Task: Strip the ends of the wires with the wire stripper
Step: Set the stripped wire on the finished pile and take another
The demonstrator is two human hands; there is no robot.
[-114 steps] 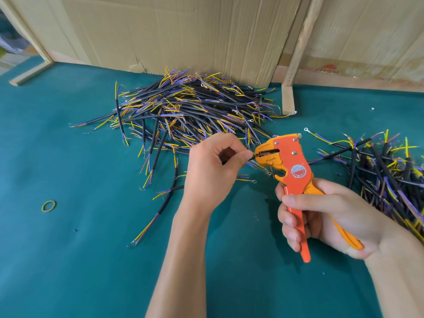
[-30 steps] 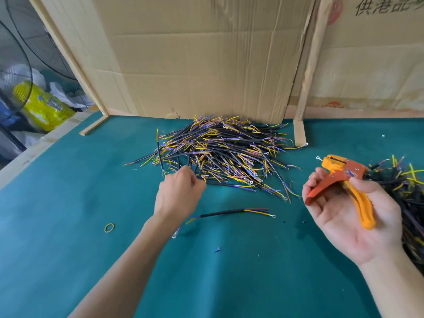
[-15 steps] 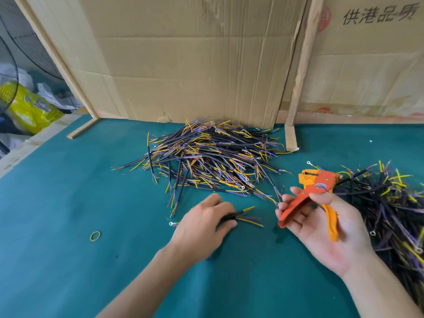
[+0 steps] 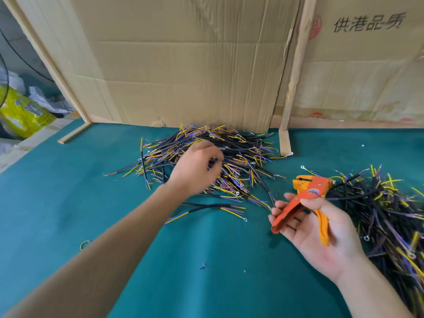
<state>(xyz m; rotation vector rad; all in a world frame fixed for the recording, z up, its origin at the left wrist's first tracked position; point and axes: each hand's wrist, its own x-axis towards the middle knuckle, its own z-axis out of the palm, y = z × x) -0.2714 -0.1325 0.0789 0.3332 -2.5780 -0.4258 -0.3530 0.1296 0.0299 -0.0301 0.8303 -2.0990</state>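
Fingers of our left hand [image 4: 197, 167] curl into the wire pile [image 4: 229, 154], seemingly pinching a dark cable, though blur leaves that unsure. Thin, rubbery cables lie mostly crosswise. Further right, our right hand [image 4: 316, 228] grips the orange stripper [image 4: 305, 193], handles spread.

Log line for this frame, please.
left hand: reaching into wire pile | right hand: holds wire stripper | nothing in jaws
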